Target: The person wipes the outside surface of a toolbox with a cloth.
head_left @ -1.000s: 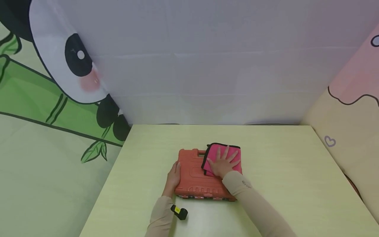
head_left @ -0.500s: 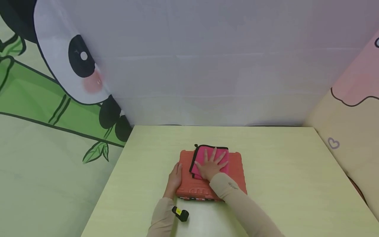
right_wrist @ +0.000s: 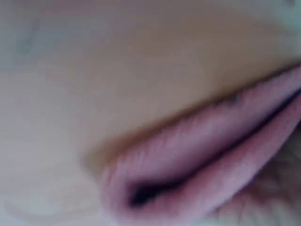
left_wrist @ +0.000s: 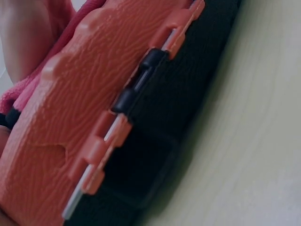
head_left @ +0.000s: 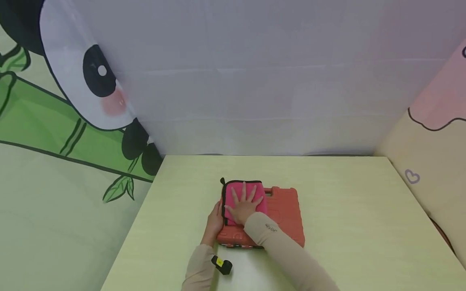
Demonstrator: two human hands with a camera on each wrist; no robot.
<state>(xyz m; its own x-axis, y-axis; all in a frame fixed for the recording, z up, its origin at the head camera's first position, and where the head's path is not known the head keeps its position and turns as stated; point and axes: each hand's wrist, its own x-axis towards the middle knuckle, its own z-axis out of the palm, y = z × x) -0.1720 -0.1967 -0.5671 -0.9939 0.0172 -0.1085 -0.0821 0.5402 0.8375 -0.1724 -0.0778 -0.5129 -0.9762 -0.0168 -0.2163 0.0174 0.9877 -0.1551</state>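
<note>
A folded pink cloth (head_left: 261, 208) with black edging and a small loop lies over the left part of a red-orange plastic case (head_left: 285, 207). My right hand (head_left: 243, 210) presses flat on the cloth, fingers spread. Along the case's left side rests my left hand (head_left: 214, 221), its fingers pointing away from me. In the left wrist view, the case's lid (left_wrist: 94, 94) has a wood-grain texture above a dark lower half, joined by a hinge (left_wrist: 141, 80). The right wrist view is blurred, filled mostly by a pinkish fold at close range.
The case lies on a pale table (head_left: 346, 218), near its middle. A small black device with a yellow label (head_left: 222, 264) is at my left wrist. Printed fabric walls (head_left: 255, 101) enclose the table at the back and sides.
My right hand has slid leftward across the case together with the cloth, uncovering the case's right part and handle. The left hand keeps its place at the case's left side.
</note>
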